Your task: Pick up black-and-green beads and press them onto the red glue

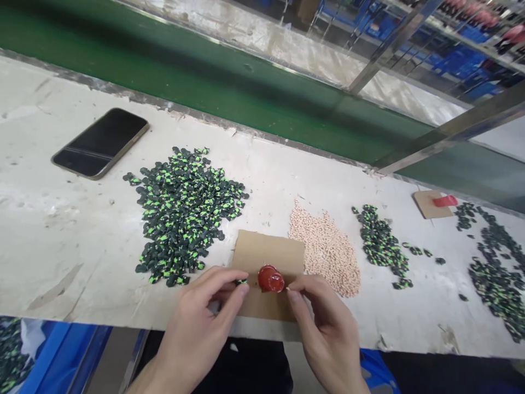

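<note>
Between thumb and forefinger, my left hand [209, 306] pinches a small dark green and lime piece [241, 282]. My right hand [322, 323] is closed in a pinch just right of a red cap-like container [270, 279]; a tiny pale bit, perhaps a bead, shows at its fingertips. The red container rests on a brown cardboard square [266, 249] between both hands. Behind my left hand spreads a big heap of dark green and lime pieces [184, 208]. Small pinkish beads [326, 251] lie in a pile beyond my right hand, partly beside the cardboard.
A black phone [102, 142] lies at the left. To the right are a smaller pile of green pieces [379, 241], another pile [498, 273], and a second cardboard [429, 205] with a red object [445, 201]. A metal post [447, 131] rises behind the white table [102, 246].
</note>
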Demonstrator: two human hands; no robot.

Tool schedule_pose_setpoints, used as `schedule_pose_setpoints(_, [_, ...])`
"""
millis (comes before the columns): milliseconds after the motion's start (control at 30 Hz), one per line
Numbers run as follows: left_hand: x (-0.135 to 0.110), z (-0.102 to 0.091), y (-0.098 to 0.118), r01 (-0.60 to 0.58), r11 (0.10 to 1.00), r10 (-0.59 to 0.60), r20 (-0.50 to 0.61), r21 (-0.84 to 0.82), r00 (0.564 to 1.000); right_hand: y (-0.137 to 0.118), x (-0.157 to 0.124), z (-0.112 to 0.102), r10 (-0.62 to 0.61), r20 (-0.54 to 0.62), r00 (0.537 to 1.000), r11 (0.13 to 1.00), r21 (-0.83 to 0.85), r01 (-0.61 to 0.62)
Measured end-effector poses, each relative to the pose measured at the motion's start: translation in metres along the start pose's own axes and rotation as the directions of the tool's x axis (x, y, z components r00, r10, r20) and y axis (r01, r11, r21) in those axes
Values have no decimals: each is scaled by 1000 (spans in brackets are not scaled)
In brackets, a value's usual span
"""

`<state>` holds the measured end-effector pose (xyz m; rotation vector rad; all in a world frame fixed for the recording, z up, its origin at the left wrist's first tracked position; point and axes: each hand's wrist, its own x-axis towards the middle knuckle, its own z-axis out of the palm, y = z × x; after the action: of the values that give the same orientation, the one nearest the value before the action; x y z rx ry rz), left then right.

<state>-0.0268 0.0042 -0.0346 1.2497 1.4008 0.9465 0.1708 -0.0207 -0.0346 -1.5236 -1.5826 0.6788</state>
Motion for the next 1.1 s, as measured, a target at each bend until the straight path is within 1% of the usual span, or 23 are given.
schedule_pose_setpoints(133, [4, 3, -3, -39, 998, 39, 13, 50, 999, -4, 4, -1, -52, 43, 998, 996, -69, 55])
schedule_pose_setpoints(367, [4, 1, -3, -48, 996, 47, 18, 69, 999, 1, 0, -3, -67, 99, 993, 986, -142, 81])
schedule_pose_setpoints(433, [3, 0, 0, -42, 999, 42, 7, 21, 999, 1, -1, -3, -66, 96, 993, 989, -128, 78])
schedule_pose_setpoints(500, [3, -1, 5, -18, 996, 18, -2, -82, 1000, 0, -1, -3, -38, 58, 998, 996, -84, 43])
schedule_pose_setpoints(600, [2, 1, 17, 89, 964, -79, 50, -252, 996, -5, -2, -9, 53, 26, 998, 998, 30, -54])
schedule_pose_setpoints(667, [1, 5, 23, 216, 915, -179, 138, -340, 974, -11, -2, -14, 115, 59, 992, 985, 125, -122])
schedule_pose_setpoints(700, [0, 7, 25, 291, 875, -232, 192, -387, 954, -14, -2, -17, 137, 80, 987, 973, 177, -150])
schedule_pose_setpoints(767, [-2, 13, 28, 435, 758, -320, 304, -486, 897, -19, -3, -21, 170, 110, 979, 942, 276, -194])
schedule_pose_setpoints(833, [-5, 19, 27, 539, 625, -372, 392, -565, 842, -22, -4, -23, 186, 129, 974, 909, 353, -220])
schedule_pose_setpoints(867, [-6, 21, 27, 573, 571, -390, 420, -588, 820, -24, -5, -23, 191, 137, 972, 898, 377, -229])
schedule_pose_setpoints(933, [-7, 24, 27, 611, 505, -404, 459, -609, 791, -26, -7, -22, 201, 136, 970, 885, 400, -239])
schedule_pose_setpoints(1000, [-7, 25, 29, 628, 479, -408, 478, -613, 778, -27, -8, -21, 210, 124, 970, 879, 409, -243])
schedule_pose_setpoints(1100, [-7, 25, 36, 637, 478, -433, 469, -605, 770, -28, -8, -19, 203, 112, 973, 875, 425, -231])
